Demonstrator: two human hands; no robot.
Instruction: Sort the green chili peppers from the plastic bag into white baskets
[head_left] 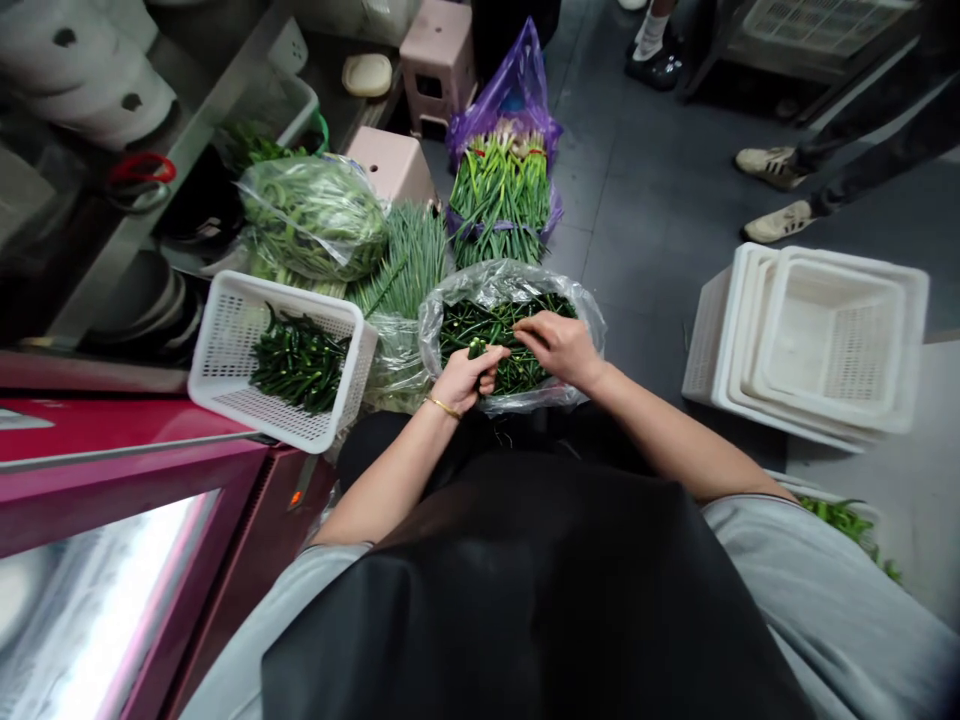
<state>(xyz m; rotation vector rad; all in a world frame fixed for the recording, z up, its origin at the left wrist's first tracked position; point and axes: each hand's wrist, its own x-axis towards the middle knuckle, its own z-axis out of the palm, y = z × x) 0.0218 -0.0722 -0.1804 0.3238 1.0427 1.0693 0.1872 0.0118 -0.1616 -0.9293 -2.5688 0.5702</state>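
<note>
Dark green chili peppers (484, 325) fill a clear plastic bag (592, 310) in front of me. Over its near left side, my left hand (466, 380) is closed around a few green chili peppers (475, 347), whose ends poke out above the fist. My right hand (559, 345) hovers over the peppers with thumb and fingertips pinched, close to the left thumb. Whatever sits in that pinch is too small to make out. To the left, a white perforated basket (225, 345) holds a heap of green chili peppers (304, 360).
Scallions in a purple bag (525, 75) lie beyond, with bagged greens (315, 215) and pink stools (394, 165) on the left. Stacked white baskets (832, 330) stand at right. Another person's shoes (780, 220) are behind them. A red cabinet (142, 430) flanks me.
</note>
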